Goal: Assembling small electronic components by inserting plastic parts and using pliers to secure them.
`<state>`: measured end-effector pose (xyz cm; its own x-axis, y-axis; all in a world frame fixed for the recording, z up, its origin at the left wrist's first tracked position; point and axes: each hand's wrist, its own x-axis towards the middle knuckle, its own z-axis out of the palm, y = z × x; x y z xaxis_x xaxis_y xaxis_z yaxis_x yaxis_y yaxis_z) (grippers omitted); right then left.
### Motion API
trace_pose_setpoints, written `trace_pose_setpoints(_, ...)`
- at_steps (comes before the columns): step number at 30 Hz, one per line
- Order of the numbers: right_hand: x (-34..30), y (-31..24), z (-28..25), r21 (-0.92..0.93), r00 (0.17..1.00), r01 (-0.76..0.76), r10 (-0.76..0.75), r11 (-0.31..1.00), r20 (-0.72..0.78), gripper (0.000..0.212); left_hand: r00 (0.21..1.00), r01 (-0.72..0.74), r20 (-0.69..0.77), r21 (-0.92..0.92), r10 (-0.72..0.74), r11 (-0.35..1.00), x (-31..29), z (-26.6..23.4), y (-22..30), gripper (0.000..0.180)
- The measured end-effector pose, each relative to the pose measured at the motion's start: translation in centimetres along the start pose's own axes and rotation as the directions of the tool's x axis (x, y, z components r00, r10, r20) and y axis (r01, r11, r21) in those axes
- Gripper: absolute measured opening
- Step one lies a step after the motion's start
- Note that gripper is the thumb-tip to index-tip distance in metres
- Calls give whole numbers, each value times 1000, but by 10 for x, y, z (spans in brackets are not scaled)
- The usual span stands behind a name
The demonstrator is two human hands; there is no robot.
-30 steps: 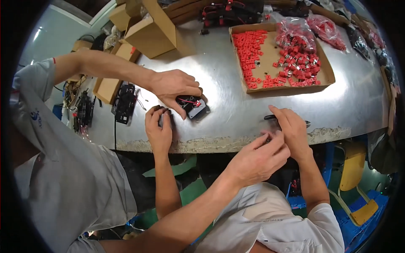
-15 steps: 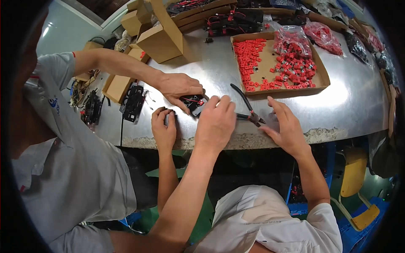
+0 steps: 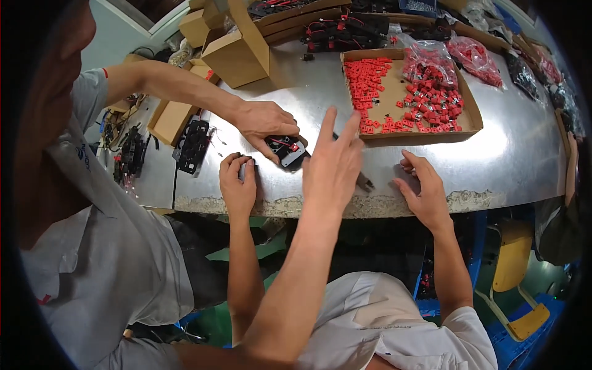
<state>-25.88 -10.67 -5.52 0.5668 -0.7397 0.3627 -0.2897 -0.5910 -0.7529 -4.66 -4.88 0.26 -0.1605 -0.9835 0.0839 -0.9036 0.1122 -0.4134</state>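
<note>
R hand (image 3: pixel 427 192) nr pliers (image 3: pixel 366 182)

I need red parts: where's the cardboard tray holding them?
Head view, upper right: the cardboard tray sits on the metal table, beyond the right hand.

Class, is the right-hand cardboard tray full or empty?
Neither; the tray is partly filled: red parts lie at both sides, its bottom showing between.

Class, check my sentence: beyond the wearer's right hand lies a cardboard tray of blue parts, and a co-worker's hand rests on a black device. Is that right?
Not quite: the head view shows red parts, not blue. Beyond the wearer's right hand lies a cardboard tray of them, and a co-worker's hand rests on a black device.
</note>
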Motion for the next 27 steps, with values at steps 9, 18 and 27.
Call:
trace_pose_setpoints(9, -1, 2, -1, -129, 996, 86, -87, 988, -1, 54, 976, -136, -169, 20, 137, 991, -37, 8, 10, 24)
trace_pose_setpoints(18, 57, -18, -6, 70, 988, 45, -55, 996, 144, 26, 849, 146, -380, 836, 367, 529, -28, -40, -48, 23)
trace_pose_setpoints(27, 70, -26, 11, 100, 936, 182, -204, 978, 287, 16, 911, 171, -134, 983, 390, -62, -22, -19, -78, 16)
